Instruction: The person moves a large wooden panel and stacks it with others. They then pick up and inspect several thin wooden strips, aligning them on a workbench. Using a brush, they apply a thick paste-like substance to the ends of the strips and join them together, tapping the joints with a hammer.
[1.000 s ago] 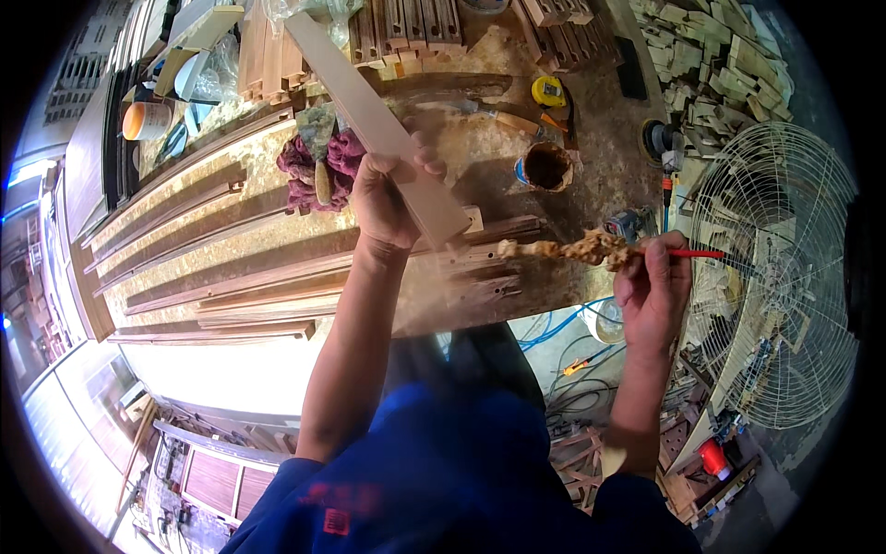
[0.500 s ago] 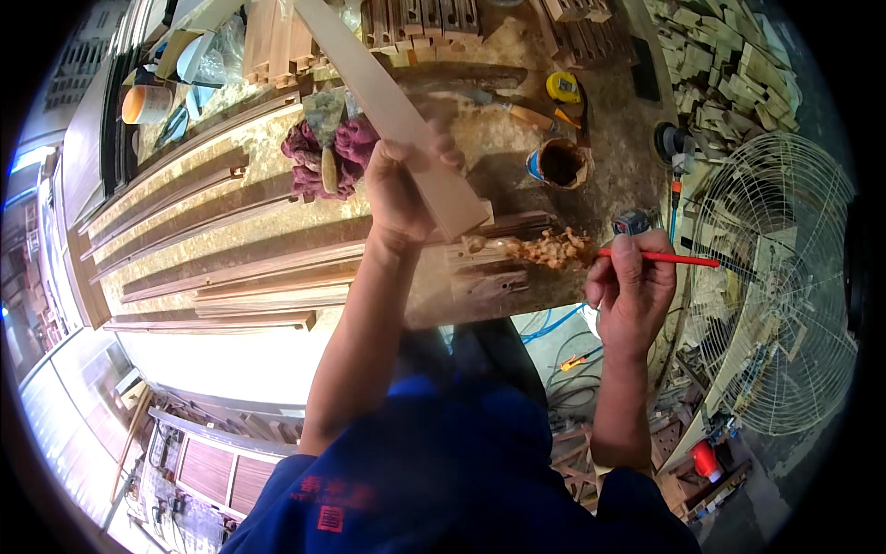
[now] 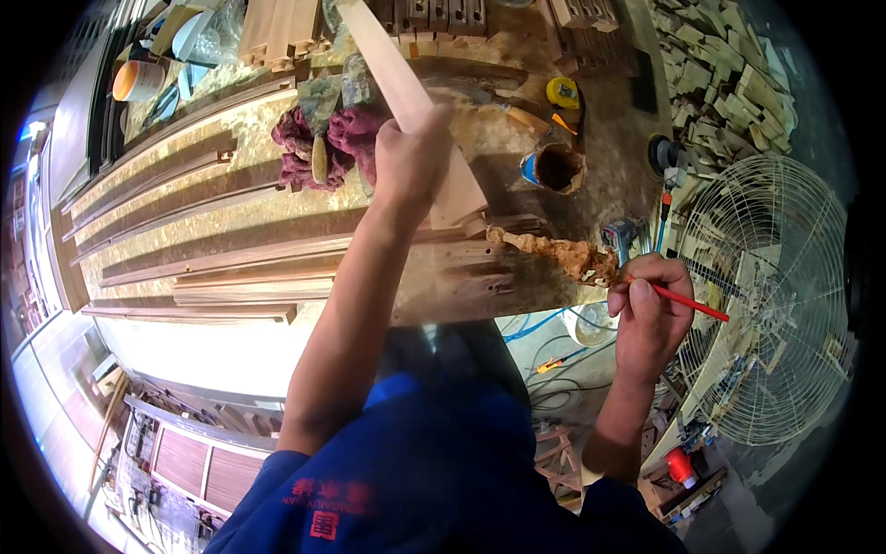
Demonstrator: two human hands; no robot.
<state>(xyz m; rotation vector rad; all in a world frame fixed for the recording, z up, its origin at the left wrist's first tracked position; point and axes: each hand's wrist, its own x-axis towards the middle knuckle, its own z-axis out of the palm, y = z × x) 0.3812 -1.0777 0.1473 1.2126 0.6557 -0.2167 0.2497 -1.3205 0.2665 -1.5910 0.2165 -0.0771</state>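
A long pale wooden board [image 3: 459,189] slants across the bench, and my left hand [image 3: 415,162] is wrapped around its middle. Just below the board's near end is the tip of a brush-like stick [image 3: 572,257], its shaft caked in lumpy brown matter. My right hand [image 3: 653,309] pinches its red handle beyond the bench's front edge. I cannot tell whether tip and board touch. An open can [image 3: 561,171] with a dark brown inside stands to the right of the board. Left of my left hand lie purple cloths [image 3: 346,138] with a scraper [image 3: 319,157] on top.
Long wood strips [image 3: 231,263] lie along the bench's left. A yellow tape measure [image 3: 562,91], a wooden-handled tool [image 3: 528,118] and a power tool [image 3: 620,234] are near the can. At right stand a wire-caged fan [image 3: 766,305] and a heap of offcuts [image 3: 720,83].
My left hand has risen slightly to the right and the board has turned in it, showing a narrower face. My right hand has shifted slightly right and down, tilting the stick. The view has shifted a little.
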